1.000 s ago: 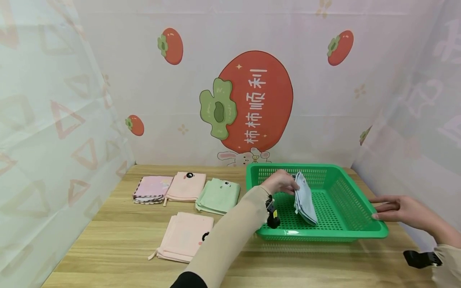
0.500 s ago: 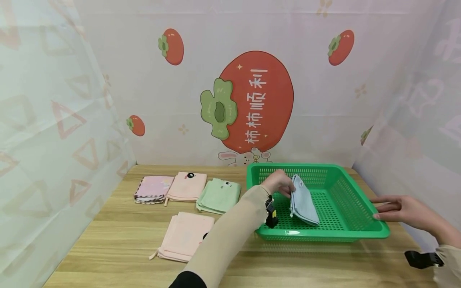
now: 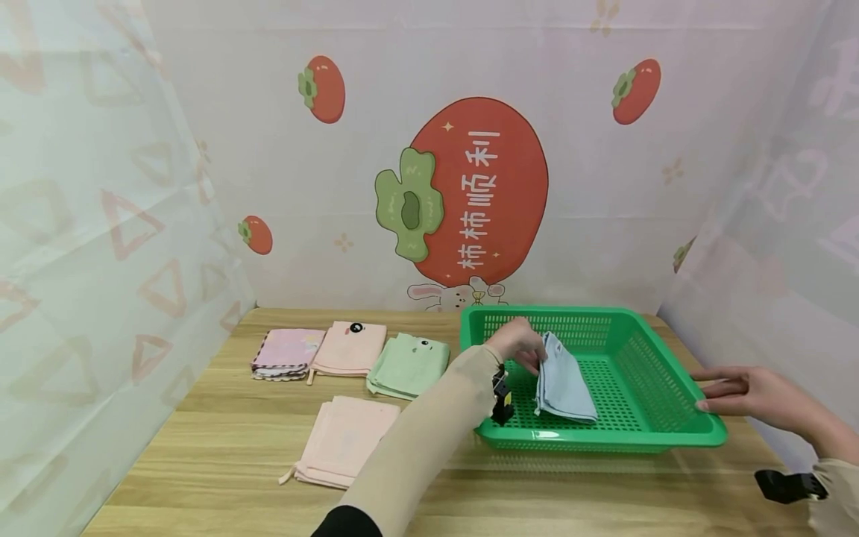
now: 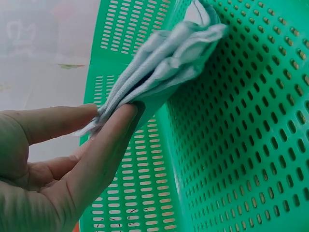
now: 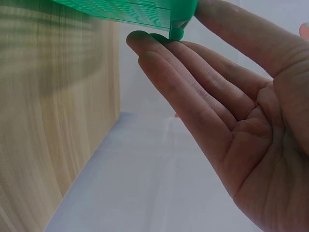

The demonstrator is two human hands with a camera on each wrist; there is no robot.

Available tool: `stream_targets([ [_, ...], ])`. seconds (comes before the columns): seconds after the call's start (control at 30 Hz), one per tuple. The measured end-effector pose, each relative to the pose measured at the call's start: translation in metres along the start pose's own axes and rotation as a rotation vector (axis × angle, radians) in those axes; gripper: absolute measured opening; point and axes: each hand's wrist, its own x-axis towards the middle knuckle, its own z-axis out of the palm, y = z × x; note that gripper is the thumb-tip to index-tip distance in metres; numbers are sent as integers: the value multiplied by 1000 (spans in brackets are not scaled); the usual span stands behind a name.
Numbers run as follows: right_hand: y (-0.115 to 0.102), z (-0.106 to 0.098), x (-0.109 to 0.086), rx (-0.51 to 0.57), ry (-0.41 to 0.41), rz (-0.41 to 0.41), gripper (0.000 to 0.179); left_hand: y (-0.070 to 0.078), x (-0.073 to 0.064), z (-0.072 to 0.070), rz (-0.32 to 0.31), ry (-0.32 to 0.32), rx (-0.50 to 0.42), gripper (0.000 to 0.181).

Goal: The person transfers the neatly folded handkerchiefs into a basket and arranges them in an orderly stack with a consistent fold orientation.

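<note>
In the head view, a light blue folded towel [image 3: 567, 388] leans inside a green plastic basket [image 3: 661, 440], its lower edge close over the basket floor. My left hand [image 3: 520, 344] pinches the towel at one edge; the left wrist view shows its folded layers [image 4: 164, 60] fanning out beyond thumb and fingers. At the basket's right side, my right hand [image 3: 758, 391] grips the rim, thumb on the rim and nearly straight fingers [image 5: 188, 92] under its lip.
Left of the basket on the wooden table [image 3: 201, 447] lie several folded towels: a purple one [image 3: 288, 348] with a checked edge, a pink one [image 3: 349, 350], a green one [image 3: 409, 365], and a nearer pink one [image 3: 345, 436] partly behind my left sleeve. Printed cloth walls enclose the table.
The blue towel has tipped from nearly upright to a lower lean in the basket, its top edge moving slightly left and down with my left hand. My right hand stays at the rim.
</note>
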Motion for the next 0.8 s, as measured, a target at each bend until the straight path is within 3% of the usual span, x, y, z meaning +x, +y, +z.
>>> stream_targets([
  [0.27, 2, -1, 1, 9, 8, 8, 67, 0, -4, 0, -11, 15, 14, 7],
  [0.8, 0, 0, 0, -1, -3, 4, 68, -5, -9, -12, 15, -21, 5, 7],
])
